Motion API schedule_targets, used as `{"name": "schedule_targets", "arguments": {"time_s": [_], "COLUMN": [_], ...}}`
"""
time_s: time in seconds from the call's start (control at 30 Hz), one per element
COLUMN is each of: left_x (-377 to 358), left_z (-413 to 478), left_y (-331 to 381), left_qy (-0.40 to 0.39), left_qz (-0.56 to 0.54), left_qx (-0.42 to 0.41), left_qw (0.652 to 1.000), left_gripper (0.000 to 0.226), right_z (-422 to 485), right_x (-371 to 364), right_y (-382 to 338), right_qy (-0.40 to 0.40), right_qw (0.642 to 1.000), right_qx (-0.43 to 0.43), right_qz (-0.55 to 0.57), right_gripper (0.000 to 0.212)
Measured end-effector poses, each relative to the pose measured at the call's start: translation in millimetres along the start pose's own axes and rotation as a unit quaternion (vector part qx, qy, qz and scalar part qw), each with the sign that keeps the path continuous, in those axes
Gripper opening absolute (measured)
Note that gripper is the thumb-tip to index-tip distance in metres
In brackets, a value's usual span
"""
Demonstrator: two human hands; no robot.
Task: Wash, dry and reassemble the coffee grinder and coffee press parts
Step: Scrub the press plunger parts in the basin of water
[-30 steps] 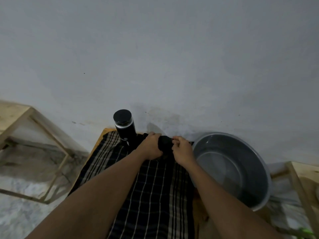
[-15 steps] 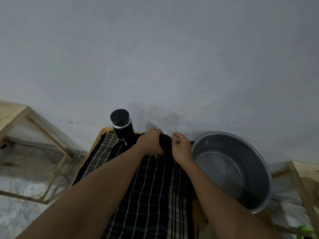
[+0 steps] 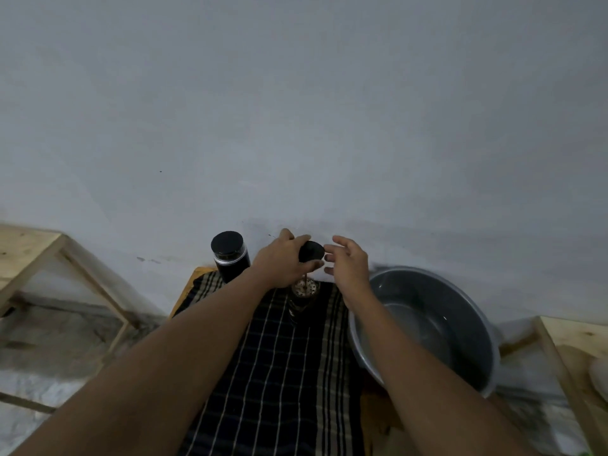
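At the far end of the dark striped cloth (image 3: 279, 363), the left hand (image 3: 279, 260) grips the black plunger lid (image 3: 311, 251), thumb and fingers curled round its near and left side. It holds the lid up above the cloth. A thin rod (image 3: 306, 277) drops from under the lid to a pale perforated filter disc (image 3: 305, 287). The disc sits at the mouth of the glass press body (image 3: 298, 309), which stands on the cloth's far end, roughly at its middle (the light is dim, so the glass wall is hard to make out). The right hand (image 3: 349, 262) hangs just right of the lid with its fingers loosely spread and holding nothing. Whether its fingertips touch the lid's edge cannot be told. The black grinder (image 3: 230, 258) stands upright at the cloth's far left corner, its round cap on, just left of the left wrist. A grey basin (image 3: 473, 320) sits against the cloth's right edge. A pale wooden frame (image 3: 36, 250) stands well off the cloth's left side, and another wooden piece (image 3: 572, 337) lies beyond the basin on the cloth's right. A plain grey wall (image 3: 296, 110) rises behind the cloth's far edge.
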State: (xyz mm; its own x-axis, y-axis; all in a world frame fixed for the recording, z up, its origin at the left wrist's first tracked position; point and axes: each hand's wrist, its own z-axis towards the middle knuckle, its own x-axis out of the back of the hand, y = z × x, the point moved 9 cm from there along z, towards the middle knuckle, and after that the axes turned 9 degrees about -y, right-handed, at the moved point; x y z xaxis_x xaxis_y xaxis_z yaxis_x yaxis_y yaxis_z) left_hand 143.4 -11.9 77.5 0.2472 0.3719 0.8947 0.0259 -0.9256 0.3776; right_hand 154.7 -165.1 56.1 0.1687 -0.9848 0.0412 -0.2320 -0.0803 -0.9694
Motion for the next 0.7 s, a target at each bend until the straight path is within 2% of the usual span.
{"name": "schedule_targets", "arguments": {"time_s": [0.1,0.2,0.3,0.4,0.47,0.53,0.7], "left_x": [15.3,23.8,18.2,-3.5,-21.6,-38.3,-94.1], "left_z": [-8.1,-15.6,-20.1,-18.5,-14.5,-15.1,-13.9], "left_y": [9.8,27.3,55.5,76.3,93.3,112.9,145.2], "left_qy": [0.038,0.062,0.069,0.066,0.066,0.068,0.027], "left_qz": [-0.029,-0.072,-0.128,-0.202,-0.236,-0.255,-0.264], "left_qx": [0.008,0.017,0.023,0.061,0.081,0.098,0.150], "left_qw": [0.999,0.995,0.989,0.975,0.966,0.960,0.952], "left_gripper": [0.078,0.074,0.074,0.073,0.064,0.055,0.056], "right_z": [-7.4,-18.7,-35.3,-45.2,-46.1,-37.0,-65.0], "right_x": [14.2,29.3,52.2,87.5,120.1,152.9,212.4], "right_y": [2.9,20.7,28.5,35.2,49.5,72.0,75.9], "right_qy": [0.025,0.016,0.009,0.030,0.049,0.054,0.046], "right_qw": [0.999,0.997,0.992,0.988,0.987,0.987,0.983], "right_qx": [-0.026,-0.078,-0.111,-0.118,-0.114,-0.106,-0.121], "right_qz": [0.000,0.000,0.055,0.095,0.104,0.105,0.133], "right_gripper": [0.024,0.021,0.021,0.023,0.023,0.022,0.020]}}
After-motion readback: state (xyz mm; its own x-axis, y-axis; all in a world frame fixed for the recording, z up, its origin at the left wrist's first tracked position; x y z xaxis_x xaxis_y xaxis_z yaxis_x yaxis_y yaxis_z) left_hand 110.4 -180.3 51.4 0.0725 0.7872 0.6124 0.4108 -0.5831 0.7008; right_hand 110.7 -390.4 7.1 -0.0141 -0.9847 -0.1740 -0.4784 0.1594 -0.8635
